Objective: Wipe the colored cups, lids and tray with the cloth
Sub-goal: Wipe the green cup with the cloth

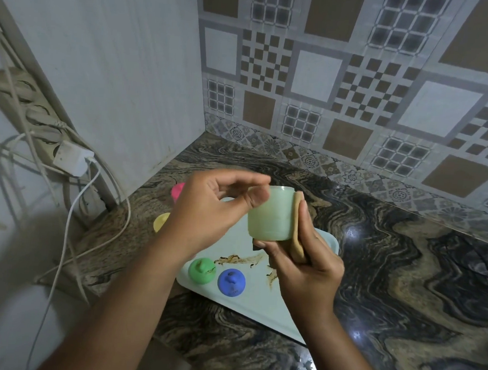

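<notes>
A pale green cup (269, 214) is held up above the far part of the light tray (257, 307), upright, between both hands. The right hand (307, 271) grips a folded tan cloth (297, 232) and presses it flat against the cup's right side; its thumb lies along the cloth and its other fingers are curled shut around the cloth's lower end, with a fingertip touching the cup's bottom edge. The left hand (206, 214) is at the cup's left side near the rim, thumb and forefinger bent toward each other with a gap between them, the thumb tip resting on the cup wall; motion blur hides whether the forefinger touches the rim.

The tray lies on the marbled countertop (403, 282), near its left end, and carries brown smears (240, 259) across its middle. On the tray's near left corner sit a green lid (202, 271) and a blue lid (231, 282), side by side, each with a knob on top. Beyond the tray's left edge, partly hidden by the left hand, stand a yellow lid (161, 222) and a pink piece (178, 191). A white charger (73, 158) with its cable hangs on the wall at the left.
</notes>
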Demonstrator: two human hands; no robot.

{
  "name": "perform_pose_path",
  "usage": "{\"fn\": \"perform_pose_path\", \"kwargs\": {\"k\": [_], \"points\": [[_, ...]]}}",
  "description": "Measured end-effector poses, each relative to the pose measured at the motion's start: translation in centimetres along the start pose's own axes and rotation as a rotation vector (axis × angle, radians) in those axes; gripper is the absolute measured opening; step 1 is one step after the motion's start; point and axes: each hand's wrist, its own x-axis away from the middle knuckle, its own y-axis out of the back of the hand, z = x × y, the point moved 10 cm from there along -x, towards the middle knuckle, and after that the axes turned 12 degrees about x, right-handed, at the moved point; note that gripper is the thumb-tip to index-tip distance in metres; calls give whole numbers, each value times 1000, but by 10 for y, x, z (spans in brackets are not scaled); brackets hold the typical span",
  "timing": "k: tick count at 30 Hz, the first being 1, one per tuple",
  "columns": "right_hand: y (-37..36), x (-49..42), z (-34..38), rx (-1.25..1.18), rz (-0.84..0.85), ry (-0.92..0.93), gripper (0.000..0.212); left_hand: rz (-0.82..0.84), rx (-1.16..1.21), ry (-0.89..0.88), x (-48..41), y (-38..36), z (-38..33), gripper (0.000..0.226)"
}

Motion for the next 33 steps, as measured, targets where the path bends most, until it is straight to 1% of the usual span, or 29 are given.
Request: {"fn": "perform_pose_path", "kwargs": {"k": [2, 6, 8, 10, 11, 12, 14, 16, 18, 20, 21, 23, 24, 25, 26, 27, 28, 30, 31, 33], "points": [[0, -4, 2, -1, 4, -12, 74, 2, 136, 57, 0, 6, 7, 25], [-7, -6, -2, -58, 57, -53, 76, 64, 192, 154, -2, 6, 24, 12], [-9, -6, -1, 18, 80, -15, 75, 38, 227, 204, -2, 6, 30, 8], [-9, -4, 7, 209, 54, 108, 74, 33, 100, 133, -4, 4, 24, 6], [-7, -3, 12, 265, 31, 170, 74, 46, 0, 69, -4, 0, 17, 7], [-5, -2, 12, 282, 15, 187, 75, 57, -86, 9, -4, -5, 12, 9], [-1, -1, 7, 212, 7, 131, 78, 55, -129, -33, -3, -8, 6, 16], [2, -1, -2, 74, 2, 13, 81, 54, -56, 19, -2, -6, 11, 23], [2, -1, -9, -31, -4, -85, 80, 65, 69, 109, -1, -5, 21, 19], [0, -2, -10, -31, -2, -98, 83, 35, 162, 169, -2, -4, 26, 13], [0, -3, -8, 31, -4, -72, 85, 10, 161, 163, -3, -3, 24, 10], [-1, -3, 4, 211, 0, 61, 83, -10, 10, 69, -5, -4, 14, 2], [-1, -2, 11, 275, -1, 138, 81, -3, -118, -8, -4, -6, 5, 4], [-1, -2, 13, 297, 4, 177, 81, 5, -224, -80, -3, -11, -3, 6], [-1, -2, 13, 281, 7, 175, 81, 10, -282, -123, -1, -13, -8, 3], [-1, -1, 8, 233, 15, 138, 82, 10, -292, -129, 0, -14, -10, 5], [-1, -1, 6, 172, 19, 89, 82, 16, -272, -103, 0, -13, -7, 13], [3, -3, 2, 73, -5, -31, 83, 46, -117, 53, -1, -7, 11, 31], [4, -4, 0, 24, -23, -85, 84, 64, -20, 137, -1, -6, 20, 35], [1, -3, -5, -58, -14, -150, 87, 64, 82, 217, 0, -3, 31, 29]]}}
